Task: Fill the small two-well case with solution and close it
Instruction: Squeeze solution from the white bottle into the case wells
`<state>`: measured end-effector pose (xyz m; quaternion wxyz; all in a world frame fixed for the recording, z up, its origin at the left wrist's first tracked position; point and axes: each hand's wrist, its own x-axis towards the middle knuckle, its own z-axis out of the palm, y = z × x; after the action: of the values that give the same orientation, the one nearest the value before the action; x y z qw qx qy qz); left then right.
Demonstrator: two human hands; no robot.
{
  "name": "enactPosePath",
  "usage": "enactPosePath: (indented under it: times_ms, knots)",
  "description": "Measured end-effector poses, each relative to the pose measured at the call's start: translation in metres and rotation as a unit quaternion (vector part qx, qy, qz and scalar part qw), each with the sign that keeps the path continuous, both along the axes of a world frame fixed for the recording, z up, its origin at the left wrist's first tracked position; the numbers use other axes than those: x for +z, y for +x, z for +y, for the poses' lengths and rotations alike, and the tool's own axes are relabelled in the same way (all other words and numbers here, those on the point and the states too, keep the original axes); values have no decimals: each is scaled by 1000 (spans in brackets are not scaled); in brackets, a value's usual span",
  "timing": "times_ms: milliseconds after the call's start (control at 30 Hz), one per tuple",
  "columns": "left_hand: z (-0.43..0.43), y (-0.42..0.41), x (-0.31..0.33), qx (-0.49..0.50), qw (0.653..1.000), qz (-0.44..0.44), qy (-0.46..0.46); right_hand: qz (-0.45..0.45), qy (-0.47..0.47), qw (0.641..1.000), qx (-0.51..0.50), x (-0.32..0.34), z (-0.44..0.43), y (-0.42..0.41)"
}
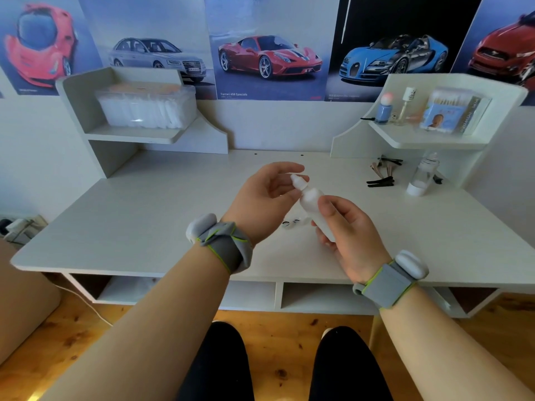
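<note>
My right hand (pixel 344 235) grips a small white solution bottle (pixel 314 205) above the middle of the desk, tilted with its capped tip pointing up and left. My left hand (pixel 260 198) is raised beside the bottle's cap (pixel 298 180), fingers loosely curved around the tip; whether they touch it I cannot tell. The small two-well case (pixel 292 223) lies on the white desk (pixel 144 227) just below and between my hands, partly hidden by the bottle and my fingers.
A clear bottle with a white base (pixel 422 176) stands at the right of the desk next to several hair clips (pixel 382 180). Raised shelves hold a plastic box (pixel 144 107) on the left and a cotton swab box (pixel 451 111) and small bottles on the right.
</note>
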<state>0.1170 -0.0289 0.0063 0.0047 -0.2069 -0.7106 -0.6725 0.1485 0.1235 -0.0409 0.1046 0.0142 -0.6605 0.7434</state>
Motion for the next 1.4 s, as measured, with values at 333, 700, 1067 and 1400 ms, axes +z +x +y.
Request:
enactPosePath:
  times_ms: [333, 700, 1067, 1400]
  knots:
    - [4, -9, -7, 91, 974, 83, -192, 9, 25, 1000, 9, -3, 0, -1]
    - [7, -13, -3, 251, 950, 105, -151, 10, 25, 1000, 7, -4, 0, -1]
    - [-27, -28, -32, 215, 970, -93, -62, -6, -70, 995, -66, -4, 6, -8]
    - [-27, -30, -53, 179, 962, -9, -204, -49, -192, 976, -86, 9, 28, -23]
